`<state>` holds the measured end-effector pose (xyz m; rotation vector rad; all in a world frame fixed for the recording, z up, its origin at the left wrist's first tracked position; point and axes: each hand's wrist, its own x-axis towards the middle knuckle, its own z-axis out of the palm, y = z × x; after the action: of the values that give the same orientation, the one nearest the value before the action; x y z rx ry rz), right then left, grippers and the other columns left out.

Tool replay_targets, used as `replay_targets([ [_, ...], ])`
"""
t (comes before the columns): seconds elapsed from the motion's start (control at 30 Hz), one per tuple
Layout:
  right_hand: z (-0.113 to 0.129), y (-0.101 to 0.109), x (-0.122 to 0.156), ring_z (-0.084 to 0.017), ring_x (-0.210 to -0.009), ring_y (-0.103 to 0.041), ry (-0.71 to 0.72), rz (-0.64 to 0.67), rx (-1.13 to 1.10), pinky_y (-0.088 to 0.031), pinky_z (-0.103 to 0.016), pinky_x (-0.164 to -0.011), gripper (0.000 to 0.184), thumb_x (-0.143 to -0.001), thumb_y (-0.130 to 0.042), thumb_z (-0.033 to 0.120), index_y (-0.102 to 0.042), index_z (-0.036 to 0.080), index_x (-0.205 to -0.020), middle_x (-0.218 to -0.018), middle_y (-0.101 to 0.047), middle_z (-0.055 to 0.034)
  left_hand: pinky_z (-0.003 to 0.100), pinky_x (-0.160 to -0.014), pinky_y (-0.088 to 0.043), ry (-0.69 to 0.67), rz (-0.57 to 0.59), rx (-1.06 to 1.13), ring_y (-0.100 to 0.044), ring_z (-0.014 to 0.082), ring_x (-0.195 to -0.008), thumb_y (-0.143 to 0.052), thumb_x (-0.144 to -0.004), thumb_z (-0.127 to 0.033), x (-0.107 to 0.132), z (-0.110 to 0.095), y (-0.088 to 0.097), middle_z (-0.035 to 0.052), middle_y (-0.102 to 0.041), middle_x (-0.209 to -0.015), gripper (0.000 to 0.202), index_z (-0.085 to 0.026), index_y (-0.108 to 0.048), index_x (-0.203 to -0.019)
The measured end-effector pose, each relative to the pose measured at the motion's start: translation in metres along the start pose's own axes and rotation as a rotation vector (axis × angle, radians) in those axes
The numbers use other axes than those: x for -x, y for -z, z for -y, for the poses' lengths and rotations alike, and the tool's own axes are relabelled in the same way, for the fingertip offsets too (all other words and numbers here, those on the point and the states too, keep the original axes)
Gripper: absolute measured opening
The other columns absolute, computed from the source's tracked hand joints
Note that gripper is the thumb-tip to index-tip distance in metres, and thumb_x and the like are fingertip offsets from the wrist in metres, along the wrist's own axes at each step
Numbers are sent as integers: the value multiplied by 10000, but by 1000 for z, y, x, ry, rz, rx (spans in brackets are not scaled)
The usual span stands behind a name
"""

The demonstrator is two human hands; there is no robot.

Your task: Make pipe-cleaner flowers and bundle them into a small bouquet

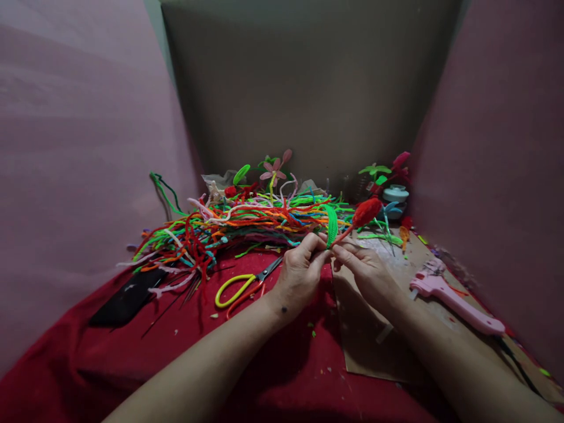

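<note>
Both my hands meet over the middle of the table, fingertips almost touching. My left hand (302, 267) is closed in a pinch at the base of a fuzzy green pipe cleaner leaf (332, 223), which curves upward. My right hand (363, 267) pinches the lower end of a pipe cleaner flower (366, 212), whose plump red head leans up and right on an orange-red stem. Leaf and stem come together between the fingers; exactly how they join is hidden there.
Behind my hands lies a heap of colourful pipe cleaners (264, 217). Scissors (238, 291) and a black phone (126, 299) lie leftward on the red cloth (176, 364). Rightward, a pink glue gun (458, 302) rests on cardboard (370, 352). A pink flower (273, 170) and a pale blue jar (395, 194) stand behind.
</note>
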<state>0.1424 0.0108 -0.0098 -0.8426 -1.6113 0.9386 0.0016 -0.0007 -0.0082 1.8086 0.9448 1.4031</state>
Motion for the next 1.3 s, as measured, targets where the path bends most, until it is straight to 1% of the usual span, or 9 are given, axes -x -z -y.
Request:
replay_targets([
  [0.17, 2, 1, 0, -173, -709, -503, 36, 10, 30, -393, -329, -854, 237, -793, -568, 312, -623, 231, -577, -656, -565, -2, 200, -741, -420, -18, 7, -48, -530, 99, -763, -471, -852, -226, 2, 2, 1, 9, -586, -863, 91, -180, -498, -778],
  [0.27, 1, 0, 0, -201, -858, -538, 66, -1, 70, -361, -352, -931, 179, -801, -560, 310, -693, 253, -696, -791, -631, -14, 199, -698, -413, -10, 8, -96, -511, 95, -705, -463, -854, -225, 2, 3, 1, 2, -573, -802, 93, -182, -494, -778],
  [0.37, 0, 0, 0, -224, -993, -531, 103, -23, 117, -340, -366, -969, 198, -813, -542, 337, -726, 267, -831, -935, -659, -29, 192, -655, -395, -37, 7, -199, -478, 89, -647, -452, -858, -227, 2, 5, 1, -15, -537, -729, 96, -190, -482, -774],
  [0.57, 2, -2, 2, -209, -899, -550, 105, -30, 185, -382, -342, -900, 217, -818, -526, 302, -735, 252, -786, -860, -670, -31, 193, -633, -366, -129, 23, -339, -457, 94, -656, -396, -877, -206, 3, 8, 2, -11, -503, -733, 125, -197, -444, -763],
  [0.73, 2, -1, 2, -204, -889, -552, 84, -32, 172, -381, -334, -881, 209, -817, -529, 274, -730, 241, -774, -884, -670, -29, 201, -648, -365, -140, 54, -342, -448, 96, -656, -382, -882, -191, 4, 6, 4, -5, -510, -758, 118, -197, -451, -786],
  [0.9, 4, -1, 0, -195, -831, -576, -57, -34, -17, -400, -323, -838, 157, -770, -585, 255, -718, 238, -688, -731, -664, 9, 190, -622, -366, -37, 40, -151, -444, 83, -622, -415, -872, -223, 2, 0, 2, -24, -500, -725, 112, -195, -462, -775],
  [1.0, -1, -3, 0, -192, -850, -577, -119, -42, -173, -411, -321, -814, 127, -743, -614, 249, -734, 242, -783, -802, -692, 4, 188, -587, -361, 50, 13, -12, -417, 74, -586, -439, -856, -232, 2, -3, 0, -37, -468, -680, 141, -186, -452, -723],
  [1.1, -9, -6, 0, -194, -872, -577, -133, -51, -303, -422, -315, -778, 167, -725, -645, 247, -732, 241, -868, -871, -703, -10, 185, -517, -330, 162, -3, 82, -364, 59, -507, -464, -839, -256, 1, -3, -2, -57, -428, -610, 162, -181, -450, -695],
  [1.3, -15, -5, 0, -186, -853, -585, -120, -69, -254, -414, -322, -804, 125, -756, -621, 242, -734, 235, -811, -772, -693, 6, 172, -415, -241, 357, -14, 344, -328, 27, -418, -587, -740, -265, -2, -2, -1, -59, -484, -563, 142, -158, -506, -696],
])
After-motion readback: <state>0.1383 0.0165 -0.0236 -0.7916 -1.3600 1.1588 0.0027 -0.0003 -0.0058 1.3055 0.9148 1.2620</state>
